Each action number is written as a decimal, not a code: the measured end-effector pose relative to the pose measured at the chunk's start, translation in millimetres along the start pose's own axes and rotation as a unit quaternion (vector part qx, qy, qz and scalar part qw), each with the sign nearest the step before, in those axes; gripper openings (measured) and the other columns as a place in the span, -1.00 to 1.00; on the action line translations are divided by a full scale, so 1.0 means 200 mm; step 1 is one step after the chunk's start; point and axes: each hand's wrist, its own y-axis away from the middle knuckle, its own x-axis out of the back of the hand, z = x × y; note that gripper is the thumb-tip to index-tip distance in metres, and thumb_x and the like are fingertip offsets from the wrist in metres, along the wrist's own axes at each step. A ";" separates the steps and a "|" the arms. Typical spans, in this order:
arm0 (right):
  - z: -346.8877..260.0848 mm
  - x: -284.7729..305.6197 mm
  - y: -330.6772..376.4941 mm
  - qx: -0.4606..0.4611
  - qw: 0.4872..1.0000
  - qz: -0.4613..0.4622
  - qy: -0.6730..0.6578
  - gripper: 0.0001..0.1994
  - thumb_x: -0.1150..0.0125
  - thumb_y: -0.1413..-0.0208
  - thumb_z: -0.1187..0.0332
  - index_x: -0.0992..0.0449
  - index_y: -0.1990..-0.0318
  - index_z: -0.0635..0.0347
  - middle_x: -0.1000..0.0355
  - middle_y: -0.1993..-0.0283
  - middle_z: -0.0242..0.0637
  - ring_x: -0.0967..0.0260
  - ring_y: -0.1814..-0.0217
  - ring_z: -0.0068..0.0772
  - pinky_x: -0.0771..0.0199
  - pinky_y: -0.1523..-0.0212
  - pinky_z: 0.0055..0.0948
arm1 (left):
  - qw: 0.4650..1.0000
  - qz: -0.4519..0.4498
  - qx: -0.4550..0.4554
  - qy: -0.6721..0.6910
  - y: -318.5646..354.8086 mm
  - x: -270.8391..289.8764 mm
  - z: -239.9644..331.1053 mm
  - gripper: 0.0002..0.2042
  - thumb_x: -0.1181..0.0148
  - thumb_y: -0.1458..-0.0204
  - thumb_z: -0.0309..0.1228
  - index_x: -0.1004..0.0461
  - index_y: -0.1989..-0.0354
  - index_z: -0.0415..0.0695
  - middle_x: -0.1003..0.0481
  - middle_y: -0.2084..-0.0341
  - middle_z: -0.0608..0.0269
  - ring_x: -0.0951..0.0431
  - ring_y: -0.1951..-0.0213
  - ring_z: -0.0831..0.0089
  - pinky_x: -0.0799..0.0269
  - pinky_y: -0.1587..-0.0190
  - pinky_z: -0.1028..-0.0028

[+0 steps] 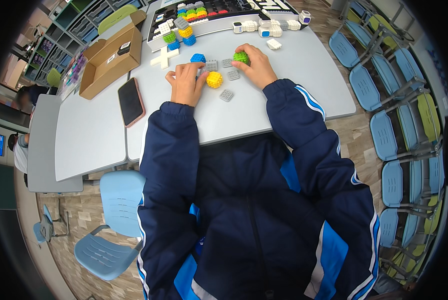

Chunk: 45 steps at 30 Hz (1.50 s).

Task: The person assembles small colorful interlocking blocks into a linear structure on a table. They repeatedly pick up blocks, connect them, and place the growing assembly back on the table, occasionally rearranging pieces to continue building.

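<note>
My right hand (258, 66) has its thumb and fingers around a green studded block (241, 57) on the white table. My left hand (185, 82) rests on the tabletop with fingers apart and bent. Its thumb is close beside a yellow studded block (214, 79); whether they touch I cannot tell. Beyond the left fingertips is a blue studded block (198, 58), with a grey studded plate (211, 65) next to it. Between my hands lie more small grey plates, one (227, 63) near the green block, another (233, 75) by the yellow one, and a third (226, 95) nearer me.
A phone (131, 102) and an open cardboard box (110, 62) lie to the left. Farther back are a white cross-shaped piece (164, 58), joined coloured blocks (185, 33), a black tray of blocks (214, 17) and white modules (265, 29). Blue chairs (382, 135) stand stacked at right.
</note>
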 end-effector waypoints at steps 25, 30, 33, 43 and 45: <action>0.02 -0.02 0.01 0.022 0.998 0.052 0.020 -0.62 -0.33 -0.01 0.22 -0.41 0.03 0.05 -0.24 -0.15 -0.18 -0.27 -0.15 -0.09 -0.22 -0.13 -0.17 | 0.971 0.122 0.041 -0.201 -0.56 -0.05 -0.27 -0.55 -0.22 0.05 -0.38 -0.41 -0.08 0.17 -0.43 -0.05 0.41 -0.31 -0.14 0.37 0.06 -0.14 -0.04; 0.05 -0.01 0.01 0.021 0.997 0.074 0.005 -0.66 -0.32 -0.03 0.24 -0.44 0.06 0.09 -0.27 -0.12 -0.19 -0.29 -0.14 -0.11 -0.26 -0.11 -0.20 | 0.910 -0.044 -0.046 -0.410 -0.79 -0.06 -0.36 -0.48 -0.18 0.00 -0.49 -0.37 -0.17 0.28 -0.32 -0.21 0.33 -0.16 -0.30 0.30 0.21 -0.19 -0.28; 0.01 -0.01 0.01 -0.002 0.997 0.080 -0.008 -0.69 -0.32 -0.03 0.26 -0.48 0.09 0.13 -0.30 -0.10 -0.17 -0.30 -0.17 -0.11 -0.31 -0.13 -0.26 | 0.897 -0.132 -0.019 -0.420 -0.78 -0.09 -0.38 -0.44 -0.04 -0.06 -0.61 -0.36 -0.19 0.35 -0.25 -0.26 0.45 -0.14 -0.32 0.38 0.20 -0.24 -0.27; 0.02 0.00 -0.01 0.049 0.982 0.171 -0.061 -0.64 -0.34 -0.03 0.28 -0.43 0.03 0.15 -0.28 -0.09 -0.16 -0.37 0.01 -0.22 -0.40 0.03 -0.29 | 0.973 0.083 -0.037 -0.211 -0.68 0.14 -0.21 -0.66 -0.29 0.00 -0.19 -0.51 0.02 0.14 -0.53 0.15 0.46 -0.42 -0.02 0.41 0.08 -0.16 -0.07; -0.05 0.02 -0.01 0.045 0.977 0.182 -0.099 -0.61 -0.34 -0.04 0.26 -0.41 0.01 0.15 -0.29 -0.07 -0.18 -0.37 0.02 -0.26 -0.40 0.04 -0.31 | 0.995 0.097 -0.011 -0.037 -0.56 0.15 -0.16 -0.65 -0.33 0.02 -0.21 -0.52 0.04 0.04 -0.55 0.17 0.34 -0.47 0.04 0.36 -0.04 -0.16 0.05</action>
